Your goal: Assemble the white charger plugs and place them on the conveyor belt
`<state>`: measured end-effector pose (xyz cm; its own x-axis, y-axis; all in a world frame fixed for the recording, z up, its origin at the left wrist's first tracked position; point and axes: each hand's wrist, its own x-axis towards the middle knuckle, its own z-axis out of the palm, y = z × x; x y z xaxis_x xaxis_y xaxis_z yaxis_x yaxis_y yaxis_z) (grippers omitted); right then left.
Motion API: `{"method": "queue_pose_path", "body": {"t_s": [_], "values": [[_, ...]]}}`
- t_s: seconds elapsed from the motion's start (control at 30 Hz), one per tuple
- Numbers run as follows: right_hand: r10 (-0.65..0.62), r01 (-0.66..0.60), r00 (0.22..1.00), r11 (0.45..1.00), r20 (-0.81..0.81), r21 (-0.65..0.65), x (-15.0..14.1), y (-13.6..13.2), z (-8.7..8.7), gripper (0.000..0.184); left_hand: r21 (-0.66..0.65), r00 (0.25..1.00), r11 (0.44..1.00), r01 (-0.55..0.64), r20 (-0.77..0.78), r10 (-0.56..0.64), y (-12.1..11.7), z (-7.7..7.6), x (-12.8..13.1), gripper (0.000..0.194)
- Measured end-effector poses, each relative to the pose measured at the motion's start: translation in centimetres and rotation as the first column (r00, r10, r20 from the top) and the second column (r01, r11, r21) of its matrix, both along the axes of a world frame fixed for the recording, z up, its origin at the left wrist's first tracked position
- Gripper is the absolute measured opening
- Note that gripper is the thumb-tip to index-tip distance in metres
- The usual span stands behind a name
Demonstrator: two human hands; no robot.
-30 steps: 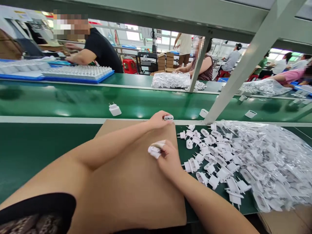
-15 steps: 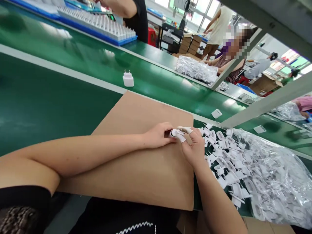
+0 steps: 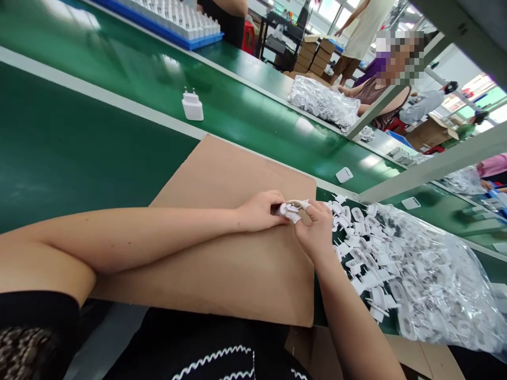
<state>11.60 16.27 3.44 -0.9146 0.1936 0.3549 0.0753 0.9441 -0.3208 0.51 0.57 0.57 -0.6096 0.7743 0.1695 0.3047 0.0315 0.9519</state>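
My left hand (image 3: 260,211) and my right hand (image 3: 317,232) meet over the far right corner of a brown cardboard sheet (image 3: 222,264). Both pinch a small white plug part (image 3: 289,211) between their fingertips. My right fingertips wear white finger cots. A heap of loose white plug parts (image 3: 368,258) lies just right of my right hand, spilling from a clear plastic bag (image 3: 443,285).
A finished white charger (image 3: 192,106) stands on the green conveyor belt (image 3: 119,79) beyond the cardboard, with two flat white parts (image 3: 344,174) further right. A grey frame post (image 3: 431,163) slants above the heap. Other people work across the belt by a tray of chargers (image 3: 178,21).
My left hand came back from the belt edge with a small part and joined my right hand; both now hold the parts together. The camera tilted and swung left.
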Motion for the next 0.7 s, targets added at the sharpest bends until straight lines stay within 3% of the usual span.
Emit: {"method": "queue_pose_path", "body": {"t_s": [0.23, 0.4, 0.5, 0.57, 0.7], "values": [[-0.065, 0.038, 0.990, 0.976, -0.122, -0.215, 0.8, -0.6, -1.8, 0.044, -0.079, 0.999, 0.997, 0.002, 0.045, 0.001, 1.0, -0.6, -1.1, 0.037], [-0.175, 0.156, 0.950, 0.983, -0.259, -0.092, 1.0, 3.1, -1.6, 0.035, -0.096, 0.984, 0.980, -0.177, 0.019, 0.180, 2.9, 1.7, -6.6, 0.048], [-0.158, 0.140, 0.940, 0.987, -0.303, -0.080, 1.0, 4.4, -1.4, 0.036, -0.121, 0.967, 0.960, -0.251, 0.018, 0.255, 3.5, 2.8, -8.6, 0.050], [-0.116, 0.086, 0.931, 0.991, -0.345, -0.102, 1.1, 4.0, -1.2, 0.036, -0.124, 0.985, 0.977, -0.171, 0.000, 0.173, 3.3, 2.7, -7.8, 0.048], [0.012, -0.076, 0.948, 0.979, -0.319, -0.187, 1.4, 2.2, -0.8, 0.042, -0.126, 0.998, 0.991, 0.037, -0.053, -0.044, 2.0, 1.5, -2.9, 0.039]]}}
